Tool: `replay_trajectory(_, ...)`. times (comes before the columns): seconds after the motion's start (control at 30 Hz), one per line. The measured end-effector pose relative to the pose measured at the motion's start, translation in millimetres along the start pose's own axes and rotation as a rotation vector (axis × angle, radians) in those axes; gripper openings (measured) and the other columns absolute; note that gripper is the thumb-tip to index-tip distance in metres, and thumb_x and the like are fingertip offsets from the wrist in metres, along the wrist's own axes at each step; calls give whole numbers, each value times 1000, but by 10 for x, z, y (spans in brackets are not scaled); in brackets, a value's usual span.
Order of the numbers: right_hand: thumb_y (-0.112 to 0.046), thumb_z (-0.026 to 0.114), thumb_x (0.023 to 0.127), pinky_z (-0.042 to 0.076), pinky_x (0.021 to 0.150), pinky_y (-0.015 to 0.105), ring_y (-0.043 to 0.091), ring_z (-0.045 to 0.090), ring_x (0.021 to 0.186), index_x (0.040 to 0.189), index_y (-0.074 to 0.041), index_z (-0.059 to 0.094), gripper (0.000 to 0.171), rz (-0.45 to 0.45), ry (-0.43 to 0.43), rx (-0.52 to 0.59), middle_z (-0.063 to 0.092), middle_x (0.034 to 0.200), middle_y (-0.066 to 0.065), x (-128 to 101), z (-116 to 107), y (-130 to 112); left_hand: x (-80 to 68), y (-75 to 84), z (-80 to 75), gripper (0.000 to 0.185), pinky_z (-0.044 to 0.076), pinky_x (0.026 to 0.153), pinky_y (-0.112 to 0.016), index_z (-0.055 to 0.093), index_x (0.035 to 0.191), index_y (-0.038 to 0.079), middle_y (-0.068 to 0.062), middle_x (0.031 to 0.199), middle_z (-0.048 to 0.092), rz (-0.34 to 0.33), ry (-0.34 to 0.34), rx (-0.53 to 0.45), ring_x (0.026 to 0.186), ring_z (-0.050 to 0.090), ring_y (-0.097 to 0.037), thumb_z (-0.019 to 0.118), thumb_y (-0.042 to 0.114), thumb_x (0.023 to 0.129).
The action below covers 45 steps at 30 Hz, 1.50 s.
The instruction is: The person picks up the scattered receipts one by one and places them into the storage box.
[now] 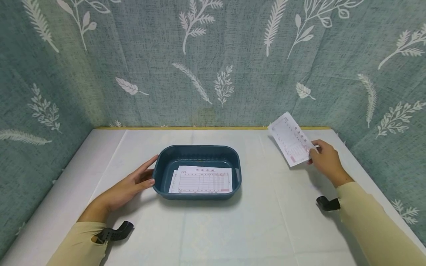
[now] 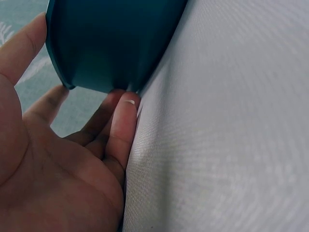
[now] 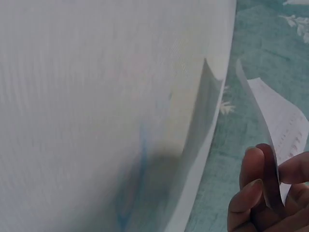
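Overhead, from the head view, a dark teal tray point(image 1: 159, 173) is seen on the white counter point(image 1: 233, 229), with printed forms point(image 1: 201, 180) lying inside it. The left hand point(image 1: 131, 186) is laid against the tray's left wall, fingers straight and close together. A single form point(image 1: 292, 143) is held above the counter, well apart from the tray, pinched by the right hand point(image 1: 326, 160).

At the left wrist, straight fingers point(image 2: 123, 125) are pressed to the tray's outer wall point(image 2: 111, 43).

At the right wrist, the form's edge point(image 3: 285, 125) is pinched between thumb and fingers point(image 3: 251, 193).
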State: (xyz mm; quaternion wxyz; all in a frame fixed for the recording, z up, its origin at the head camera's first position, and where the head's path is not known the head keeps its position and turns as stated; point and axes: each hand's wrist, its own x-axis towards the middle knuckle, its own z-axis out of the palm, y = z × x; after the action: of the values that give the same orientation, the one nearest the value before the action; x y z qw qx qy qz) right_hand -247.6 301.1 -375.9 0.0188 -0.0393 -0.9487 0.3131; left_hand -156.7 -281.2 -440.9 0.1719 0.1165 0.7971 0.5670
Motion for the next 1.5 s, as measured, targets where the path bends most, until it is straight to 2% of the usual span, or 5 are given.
replay_trajectory(0.27,-10,43,98,46,56,28,25,65,72,133,5,51,39,-53,67,99,65,103,25,-133,52,-127,-11,22,4,75,12,112,-74,7,161,39,-30,162,19,-17,5,-4,148,18,-51,55,26,104)
replay_trajectory(0.43,-8,43,98,46,55,27,24,65,67,130,5,54,37,-100,95,127,66,95,23,-196,88,-222,0,30,0,75,15,112,-73,8,161,39,-29,160,24,-4,8,10,148,22,-50,55,25,104)
replay_trajectory(0.77,-7,45,98,49,56,25,13,63,62,135,5,51,39,-130,68,215,65,101,24,-280,170,-406,37,22,0,75,15,113,-73,8,161,39,-29,159,26,5,8,12,146,25,-49,55,25,104)
replay_trajectory(1.1,-8,45,100,52,58,25,15,63,62,136,5,51,38,-196,51,260,67,102,26,-364,229,-527,6,27,5,75,12,112,-74,7,161,39,-29,161,22,-8,15,21,148,20,-51,55,26,104)
replay_trajectory(1.5,-5,48,99,52,57,27,13,61,59,127,4,57,31,-295,71,328,66,91,22,-496,259,-659,17,12,8,74,13,111,-75,8,160,41,-28,162,20,-27,26,55,149,19,-51,54,28,104)
